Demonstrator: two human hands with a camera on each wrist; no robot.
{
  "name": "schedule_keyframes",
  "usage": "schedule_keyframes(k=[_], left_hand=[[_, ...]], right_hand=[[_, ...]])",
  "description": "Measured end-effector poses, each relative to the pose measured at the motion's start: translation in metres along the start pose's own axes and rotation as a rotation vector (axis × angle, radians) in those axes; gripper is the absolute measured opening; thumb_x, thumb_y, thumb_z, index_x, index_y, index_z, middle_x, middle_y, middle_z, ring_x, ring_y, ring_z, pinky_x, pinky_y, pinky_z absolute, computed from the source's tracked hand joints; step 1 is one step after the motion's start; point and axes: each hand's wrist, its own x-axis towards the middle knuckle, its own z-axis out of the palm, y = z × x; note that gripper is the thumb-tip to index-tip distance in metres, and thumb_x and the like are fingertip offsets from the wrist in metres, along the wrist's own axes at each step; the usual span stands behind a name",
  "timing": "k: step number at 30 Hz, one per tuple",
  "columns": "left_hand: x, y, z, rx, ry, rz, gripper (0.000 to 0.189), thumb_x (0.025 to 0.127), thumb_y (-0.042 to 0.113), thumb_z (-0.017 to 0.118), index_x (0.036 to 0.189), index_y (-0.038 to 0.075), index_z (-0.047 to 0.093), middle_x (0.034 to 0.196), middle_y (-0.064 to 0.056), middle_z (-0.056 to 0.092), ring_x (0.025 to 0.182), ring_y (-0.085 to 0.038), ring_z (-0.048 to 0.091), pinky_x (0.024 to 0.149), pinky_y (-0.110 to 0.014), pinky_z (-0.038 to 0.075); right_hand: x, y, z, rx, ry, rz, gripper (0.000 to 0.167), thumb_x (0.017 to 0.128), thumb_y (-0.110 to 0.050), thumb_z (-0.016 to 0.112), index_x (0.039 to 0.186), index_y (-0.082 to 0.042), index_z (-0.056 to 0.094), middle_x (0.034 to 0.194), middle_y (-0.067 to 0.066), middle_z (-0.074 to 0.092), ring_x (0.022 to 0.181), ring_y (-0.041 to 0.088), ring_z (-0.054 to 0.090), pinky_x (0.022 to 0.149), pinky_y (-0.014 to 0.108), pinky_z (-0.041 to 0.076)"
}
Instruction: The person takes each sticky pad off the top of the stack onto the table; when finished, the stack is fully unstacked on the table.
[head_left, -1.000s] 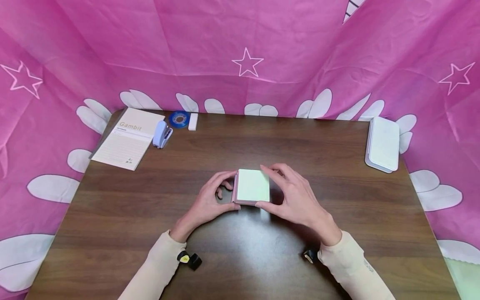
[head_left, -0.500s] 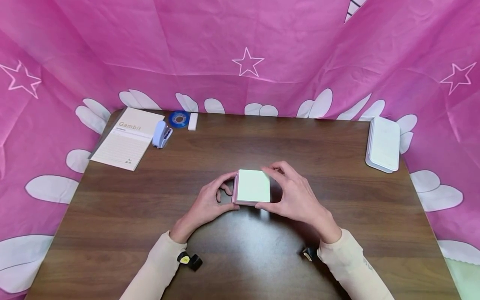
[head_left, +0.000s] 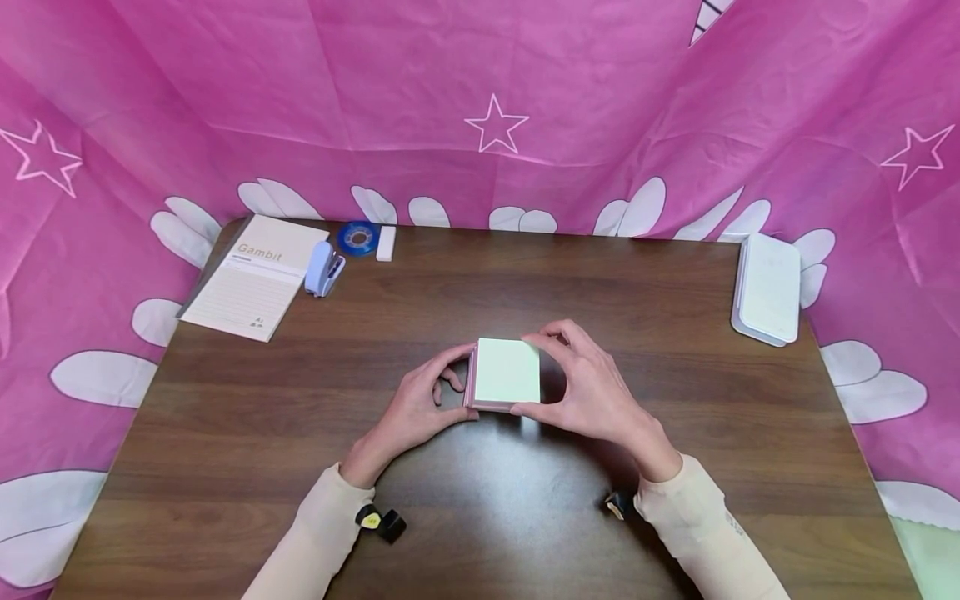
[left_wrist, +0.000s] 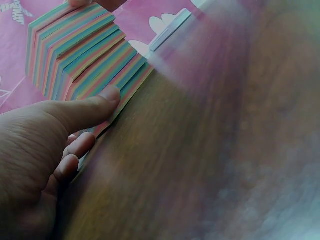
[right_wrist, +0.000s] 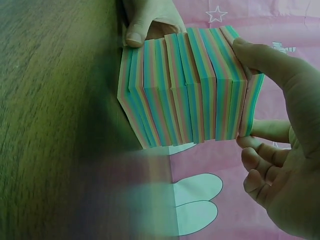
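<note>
A tall stack of sticky note pads [head_left: 507, 371] stands on the table [head_left: 637, 300], with a pale green sheet on top. Striped, many-coloured edges of the stack [left_wrist: 90, 55] show in the left wrist view, its layers slightly offset. My left hand [head_left: 412, 404] grips the lower part, thumb at the near side and fingers at the far side. Higher up, my right hand [head_left: 596, 392] pinches the top pads between thumb and fingers. In the right wrist view the right thumb and a finger [right_wrist: 270, 131] span the uppermost pad, and the left thumb [right_wrist: 136, 37] sits near the bottom.
A notebook [head_left: 251, 283] lies at the back left, with a lilac stapler [head_left: 322, 268] at its edge. Beside them are a blue tape roll [head_left: 358, 238] and a white eraser [head_left: 386, 243]. A white case [head_left: 767, 287] lies at the back right, before a pink curtain [head_left: 405, 92].
Both hands keep their hold on the stack. The right hand has shifted very slightly upward in the head view; the stack stays in place.
</note>
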Motion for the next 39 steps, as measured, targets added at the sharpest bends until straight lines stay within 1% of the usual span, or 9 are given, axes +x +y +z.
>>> schedule_keyframes(k=[8, 12, 15, 18, 21, 27, 31, 36, 39], left_hand=[[0.001, -0.001, 0.000, 0.017, 0.004, 0.020, 0.100, 0.078, 0.012, 0.104, 0.163, 0.023, 0.054, 0.100, 0.002, 0.072, 0.074, -0.011, 0.057, 0.064, -0.027, 0.046], [0.001, -0.001, 0.000, 0.017, 0.001, 0.013, 0.099, 0.078, 0.011, 0.104, 0.163, 0.022, 0.054, 0.101, 0.001, 0.072, 0.076, -0.011, 0.057, 0.065, -0.026, 0.046], [0.001, -0.001, 0.000, 0.014, 0.003, 0.011, 0.098, 0.078, 0.010, 0.104, 0.162, 0.021, 0.054, 0.101, 0.001, 0.072, 0.075, -0.011, 0.057, 0.065, -0.026, 0.046], [0.001, -0.001, 0.000, 0.016, 0.006, 0.016, 0.098, 0.078, 0.010, 0.104, 0.162, 0.020, 0.055, 0.100, 0.001, 0.072, 0.074, -0.011, 0.056, 0.064, -0.026, 0.046], [0.001, -0.001, 0.001, 0.019, 0.006, 0.018, 0.098, 0.078, 0.010, 0.104, 0.162, 0.021, 0.055, 0.100, 0.001, 0.072, 0.074, -0.010, 0.056, 0.064, -0.026, 0.046], [0.001, -0.002, 0.001, 0.019, 0.004, 0.018, 0.099, 0.078, 0.010, 0.104, 0.163, 0.022, 0.054, 0.108, 0.000, 0.072, 0.075, -0.010, 0.057, 0.063, -0.026, 0.045], [0.000, -0.002, 0.001, 0.017, 0.004, 0.021, 0.099, 0.078, 0.010, 0.104, 0.163, 0.022, 0.054, 0.110, -0.001, 0.072, 0.076, -0.011, 0.057, 0.064, -0.026, 0.045], [0.000, -0.001, 0.001, 0.012, 0.007, 0.021, 0.099, 0.077, 0.009, 0.104, 0.163, 0.022, 0.055, 0.108, -0.001, 0.072, 0.076, -0.011, 0.056, 0.064, -0.026, 0.045], [0.000, -0.001, 0.001, 0.013, 0.005, 0.018, 0.099, 0.078, 0.009, 0.104, 0.163, 0.022, 0.054, 0.105, 0.000, 0.071, 0.075, -0.011, 0.055, 0.065, -0.026, 0.045]], right_hand=[[0.000, 0.003, -0.004, 0.069, 0.027, -0.003, 0.087, 0.068, -0.040, 0.108, 0.142, -0.012, 0.071, 0.133, 0.008, 0.061, 0.121, 0.026, 0.066, 0.100, 0.051, 0.056], [0.001, 0.007, -0.012, 0.095, 0.032, 0.007, 0.087, 0.069, -0.036, 0.107, 0.144, -0.011, 0.070, 0.135, 0.009, 0.060, 0.119, 0.028, 0.065, 0.099, 0.051, 0.055], [0.003, 0.014, -0.020, 0.123, 0.047, 0.026, 0.086, 0.070, -0.032, 0.107, 0.145, -0.011, 0.070, 0.136, 0.008, 0.059, 0.112, 0.026, 0.064, 0.093, 0.045, 0.055], [0.007, 0.025, -0.029, 0.150, 0.084, 0.049, 0.086, 0.069, -0.028, 0.108, 0.145, -0.011, 0.070, 0.135, 0.009, 0.059, 0.104, 0.022, 0.060, 0.083, 0.037, 0.050], [0.011, 0.041, -0.037, 0.161, 0.131, 0.072, 0.085, 0.069, -0.022, 0.107, 0.145, -0.010, 0.070, 0.134, 0.010, 0.059, 0.098, 0.021, 0.057, 0.078, 0.033, 0.045], [0.018, 0.079, -0.043, 0.141, 0.195, 0.136, 0.080, 0.070, -0.016, 0.106, 0.142, -0.008, 0.071, 0.132, 0.013, 0.059, 0.098, 0.022, 0.054, 0.082, 0.035, 0.043], [0.022, 0.102, -0.039, 0.105, 0.169, 0.197, 0.078, 0.073, -0.017, 0.105, 0.141, -0.005, 0.070, 0.131, 0.015, 0.058, 0.098, 0.025, 0.053, 0.084, 0.038, 0.042], [0.026, 0.128, -0.029, 0.028, 0.064, 0.287, 0.080, 0.077, -0.029, 0.103, 0.144, -0.003, 0.067, 0.135, 0.018, 0.056, 0.101, 0.030, 0.057, 0.087, 0.044, 0.045], [0.029, 0.142, -0.024, 0.000, 0.021, 0.305, 0.081, 0.079, -0.034, 0.101, 0.144, -0.001, 0.067, 0.136, 0.020, 0.055, 0.104, 0.033, 0.059, 0.089, 0.048, 0.046]])
